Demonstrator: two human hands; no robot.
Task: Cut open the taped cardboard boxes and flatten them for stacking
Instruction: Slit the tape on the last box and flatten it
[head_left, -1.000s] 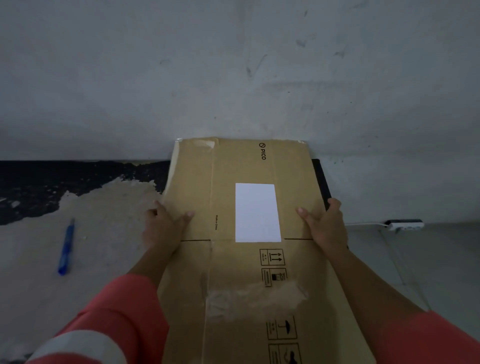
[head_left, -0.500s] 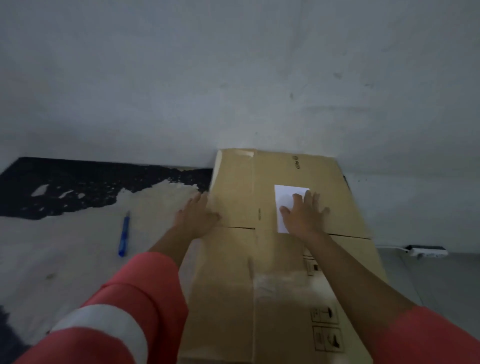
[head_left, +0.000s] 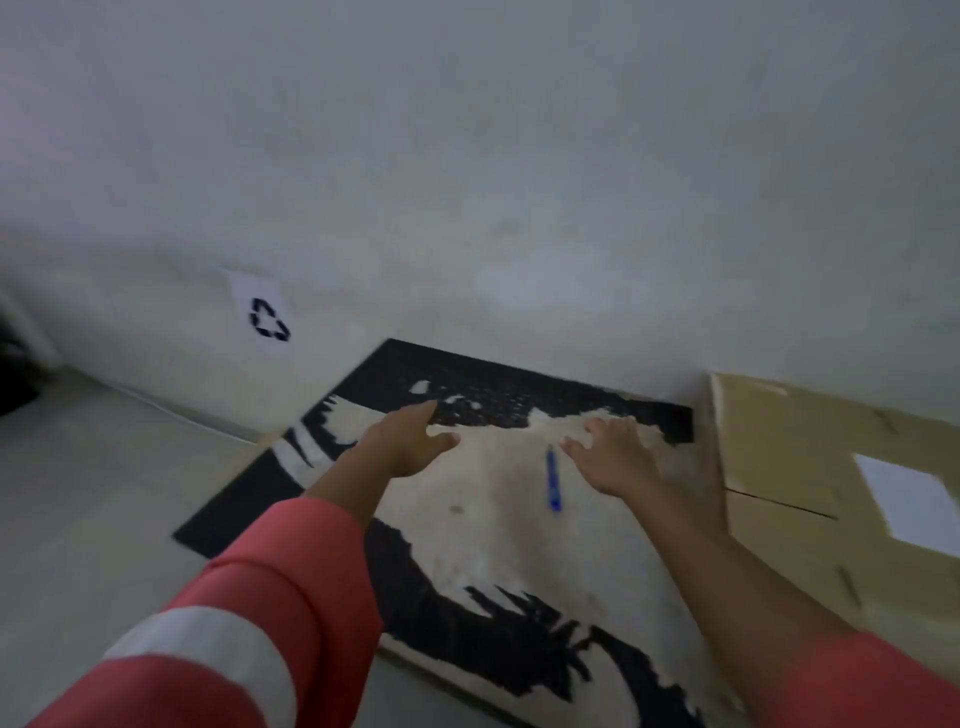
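A flattened brown cardboard box with a white label lies on the floor at the right, against the wall. A blue cutter lies on a worn black and cream mat. My left hand hovers open over the mat, fingers extended, holding nothing. My right hand is spread open just right of the cutter, apart from the box. The frame is blurred by head motion.
A white wall stands close behind the mat, with a paper recycling sign taped low on it. Grey floor stretches to the left. A dark object sits at the far left edge.
Both hands have left the flattened box and moved left over the mat. My view has swung left, so the box now sits at the right edge.
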